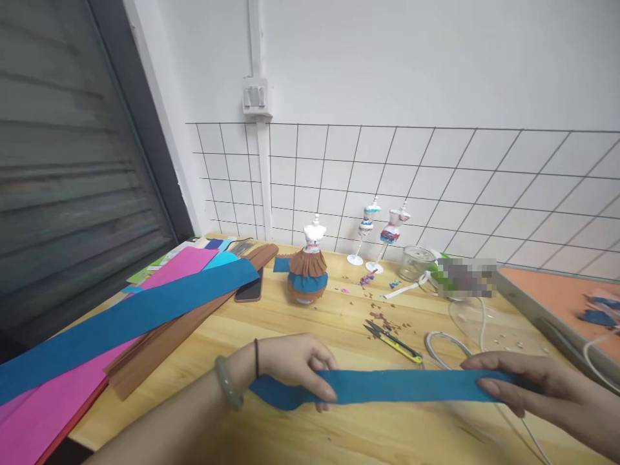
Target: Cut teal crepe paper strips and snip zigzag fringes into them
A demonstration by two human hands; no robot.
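A long, flat blue paper strip (402, 387) is held nearly level above the near part of the pale wooden desk (271, 323). It is pinched between thumb and fingers by the left hand (300, 368); its other end is pinched by the right hand (537, 387). Its 2 long edges are kept almost parallel, and a curved tail is left hanging past the left hand. Beyond the upper edge, black-and-yellow snips (394, 342) and a looped white cable (445, 337) are found near the strip. Bare wood is left between the left hand and the small white dress form with a brown-and-blue skirt (308, 281). Farther back, 2 slim white dress forms on stands (375, 236) are placed beside a clear glass jar (417, 265). The left side is bordered by long blue, pink and brown sheets (159, 310), the right by an orange tray with a grey rim (537, 287).
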